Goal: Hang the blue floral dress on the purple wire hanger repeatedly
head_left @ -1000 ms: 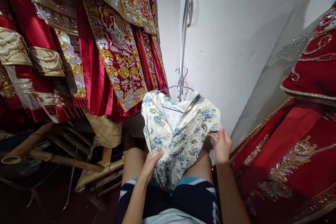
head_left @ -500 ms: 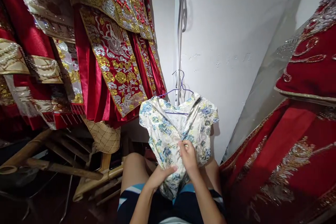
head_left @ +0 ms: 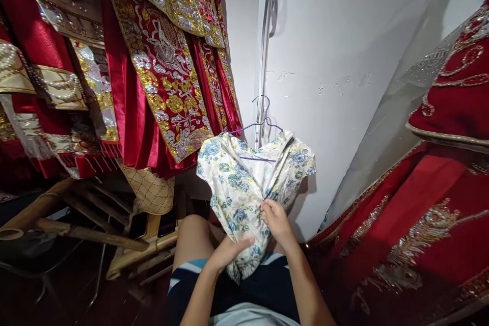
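Observation:
A white floral short-sleeved top (head_left: 239,188), patterned in blue and green, hangs on a thin purple hanger (head_left: 266,112) in front of me. Its front falls open in a deep V. At the bottom of that V, my right hand (head_left: 275,218) pinches the front edge between thumb and fingers; whether a zip pull or button is in the pinch cannot be made out. Lower down, my left hand (head_left: 231,252) grips the top's gathered lower part, thumb in front and fingers hidden behind the cloth. The hem lies bunched between my thighs.
Red gowns with gold and silver embroidery (head_left: 173,76) hang at the left. Another beaded red dress (head_left: 431,204) stands close on the right. A bamboo frame (head_left: 91,234) is low at the left. A metal pole (head_left: 263,46) runs up the white wall (head_left: 324,25).
The top's lower part has shifted slightly left and its right side has folded inward. My right hand still pinches the front edge, now pulled a little tighter. My view has shifted slightly.

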Tool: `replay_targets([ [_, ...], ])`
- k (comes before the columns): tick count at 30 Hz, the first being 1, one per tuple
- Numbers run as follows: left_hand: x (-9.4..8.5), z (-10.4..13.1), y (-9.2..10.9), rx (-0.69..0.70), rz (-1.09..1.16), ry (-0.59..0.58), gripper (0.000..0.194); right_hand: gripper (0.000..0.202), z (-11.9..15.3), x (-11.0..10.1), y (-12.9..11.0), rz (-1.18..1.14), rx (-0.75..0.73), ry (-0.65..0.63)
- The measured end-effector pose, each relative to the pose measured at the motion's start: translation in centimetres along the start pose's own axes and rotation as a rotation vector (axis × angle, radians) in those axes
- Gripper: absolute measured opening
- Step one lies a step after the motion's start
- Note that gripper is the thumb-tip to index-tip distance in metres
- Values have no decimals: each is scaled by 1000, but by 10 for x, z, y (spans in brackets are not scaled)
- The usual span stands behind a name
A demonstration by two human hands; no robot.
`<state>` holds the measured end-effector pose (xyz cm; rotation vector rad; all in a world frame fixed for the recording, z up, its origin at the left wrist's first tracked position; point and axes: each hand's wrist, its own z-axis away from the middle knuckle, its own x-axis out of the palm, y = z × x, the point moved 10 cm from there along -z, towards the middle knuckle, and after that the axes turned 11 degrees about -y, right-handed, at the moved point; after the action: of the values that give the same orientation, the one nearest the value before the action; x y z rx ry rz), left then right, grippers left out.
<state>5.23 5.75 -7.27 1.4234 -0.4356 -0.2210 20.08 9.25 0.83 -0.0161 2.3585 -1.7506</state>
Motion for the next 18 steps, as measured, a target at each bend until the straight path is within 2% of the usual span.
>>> replay_targets([
  [2,-44,12,4,68,-3,315,60,37,1,3,-8,-82,2,-25],
  [4,-87,41,17,174,-74,697,56,35,3,5,-15,-129,2,-21],
  [5,-99,56,25,235,-129,850,55,33,4,8,-19,-137,0,-23],
  [6,-103,67,35,301,-187,949,54,32,5,11,-22,-142,-2,-31],
  [7,-100,73,44,371,-241,989,52,31,6,16,-25,-147,-4,-46],
  [8,-91,74,53,433,-289,971,48,30,8,21,-27,-152,-4,-63],
  [9,-78,69,60,482,-328,905,45,29,9,26,-29,-155,-1,-84],
  [13,-10,33,71,536,-398,522,34,28,14,43,-39,-169,10,-205],
  [15,12,23,73,529,-423,441,22,28,17,47,-42,-183,24,-263],
  [18,27,19,78,534,-469,399,15,31,22,45,-38,-242,80,-276],
])
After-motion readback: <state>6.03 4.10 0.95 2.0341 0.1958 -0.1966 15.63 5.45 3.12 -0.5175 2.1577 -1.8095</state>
